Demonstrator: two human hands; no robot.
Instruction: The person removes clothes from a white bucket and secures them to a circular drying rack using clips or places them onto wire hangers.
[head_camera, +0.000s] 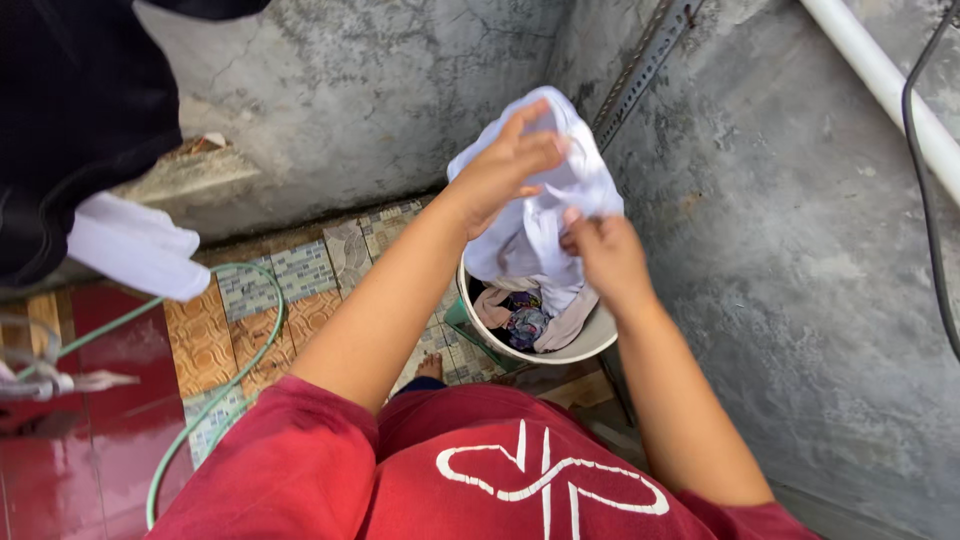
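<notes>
Both of my hands hold a white cloth (530, 225) up above a white bucket (590, 345). My left hand (505, 165) grips the cloth's upper part, fingers spread over the fabric. My right hand (605, 255) pinches its lower edge. The cloth hangs down into the bucket's mouth. Inside the bucket lie several other wet clothes (525, 315), pink, beige and dark patterned. I wear a red shirt with a white print.
A grey concrete wall (800, 250) stands right, with a white pipe (890, 85) and a black cable. Dark and white garments (90, 170) hang at upper left. A green hose (235, 375) curls over the tiled floor. The bucket sits on a green stool.
</notes>
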